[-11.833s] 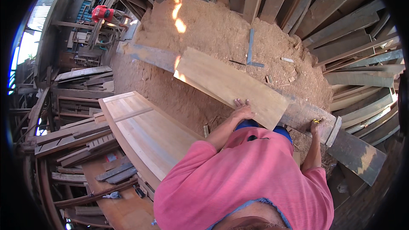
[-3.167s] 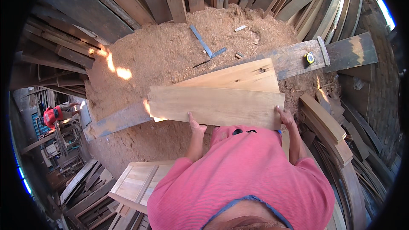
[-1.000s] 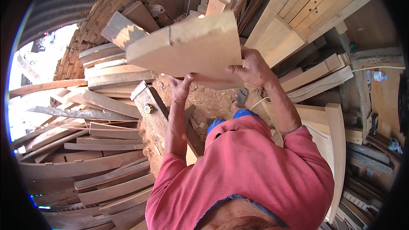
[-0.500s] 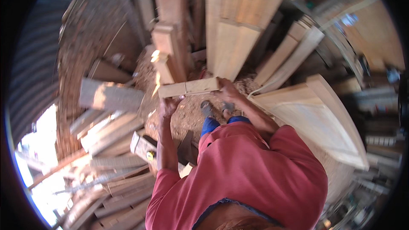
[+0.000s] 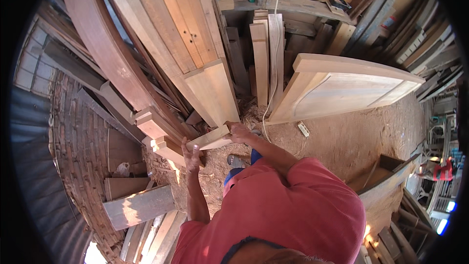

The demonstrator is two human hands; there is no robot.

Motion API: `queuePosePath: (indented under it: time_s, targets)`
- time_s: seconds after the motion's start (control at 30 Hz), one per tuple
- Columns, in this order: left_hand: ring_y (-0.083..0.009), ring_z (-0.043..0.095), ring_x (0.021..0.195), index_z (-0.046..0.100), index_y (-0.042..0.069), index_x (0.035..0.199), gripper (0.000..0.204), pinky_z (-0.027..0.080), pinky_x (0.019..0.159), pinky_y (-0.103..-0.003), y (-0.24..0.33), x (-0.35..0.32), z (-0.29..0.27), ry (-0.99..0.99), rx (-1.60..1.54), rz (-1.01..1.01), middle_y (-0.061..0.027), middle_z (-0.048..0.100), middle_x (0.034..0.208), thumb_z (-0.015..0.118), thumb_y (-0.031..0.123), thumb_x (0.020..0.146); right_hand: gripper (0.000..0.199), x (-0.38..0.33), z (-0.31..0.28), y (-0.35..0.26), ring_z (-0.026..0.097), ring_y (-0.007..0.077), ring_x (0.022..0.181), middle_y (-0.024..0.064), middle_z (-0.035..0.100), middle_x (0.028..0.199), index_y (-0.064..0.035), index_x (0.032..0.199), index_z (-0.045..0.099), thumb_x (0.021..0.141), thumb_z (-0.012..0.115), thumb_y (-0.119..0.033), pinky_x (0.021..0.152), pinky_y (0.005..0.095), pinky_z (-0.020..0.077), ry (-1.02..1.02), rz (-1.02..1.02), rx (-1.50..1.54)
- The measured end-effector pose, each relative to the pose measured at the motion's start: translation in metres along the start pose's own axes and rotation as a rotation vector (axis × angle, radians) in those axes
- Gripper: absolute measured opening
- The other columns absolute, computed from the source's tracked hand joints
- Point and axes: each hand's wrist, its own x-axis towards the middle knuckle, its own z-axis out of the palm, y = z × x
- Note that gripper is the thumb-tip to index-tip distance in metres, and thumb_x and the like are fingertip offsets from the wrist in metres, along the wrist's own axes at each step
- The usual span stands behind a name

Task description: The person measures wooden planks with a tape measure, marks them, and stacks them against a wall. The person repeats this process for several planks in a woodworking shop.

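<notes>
A short, pale wooden block [image 5: 210, 139] is held out in front of me, tilted, its right end higher. My right hand [image 5: 239, 132] grips its right end, fingers wrapped over the edge. At its left end is my left hand [image 5: 192, 155], thumb up on the near side and fingers behind. Just left of that hand stand shorter stacked timber pieces [image 5: 155, 126], with another light piece [image 5: 168, 150] beside them. Beyond the block, a wide pale plank [image 5: 214, 90] leans with its lower end near my right hand.
Tall boards [image 5: 102, 44] lean at the far left. A framed wooden panel [image 5: 342, 90] stands on the right, with a pale cord [image 5: 276, 68] hanging near it. On the dirt floor [image 5: 322, 149] lies a small white object [image 5: 303, 128]. A grey board [image 5: 139, 207] lies at the lower left.
My view has turned to the right, so the panel and boards have shifted leftward. The block, still between both hands, has gone from nearly level to tilted, closer to the stacked timber.
</notes>
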Motion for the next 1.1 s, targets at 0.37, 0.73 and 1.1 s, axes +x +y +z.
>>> queuePosePath:
  time_s: [0.37,0.73,1.1]
  targets:
    - [-0.0094,0.055,0.069,0.059,0.010,0.124,0.033,0.045,0.059,-0.026,-0.008,0.025,-0.008,0.046,-0.049,-0.109,-0.0011,0.061,0.088,0.072,0.028,0.100,0.061,0.027,-0.036,0.011,0.063,0.0421,0.119,0.0251,0.065,0.129,-0.0039,0.142,0.051,0.089,0.072,-0.026,0.101,0.0479,0.0515,-0.171,0.006,-0.192]
    - [-0.0126,0.053,0.106,0.057,0.011,0.137,0.048,0.043,0.098,-0.031,-0.010,-0.004,-0.035,0.139,-0.087,-0.136,-0.0014,0.060,0.113,0.073,0.032,0.098,0.075,0.191,-0.162,-0.029,0.043,0.0380,0.138,0.0182,0.042,0.152,-0.0018,0.153,0.038,0.088,0.071,-0.018,0.115,0.0486,0.0371,0.303,-0.205,-0.687]
    - [-0.0088,0.054,0.101,0.057,0.009,0.139,0.047,0.045,0.091,-0.028,-0.033,0.005,-0.027,0.281,-0.256,-0.141,0.0022,0.060,0.115,0.072,0.028,0.099,0.087,0.192,-0.173,-0.041,0.045,0.0339,0.132,0.0123,0.047,0.144,-0.0116,0.158,0.035,0.087,0.078,-0.037,0.106,0.0481,0.0421,0.095,-0.015,-0.808]
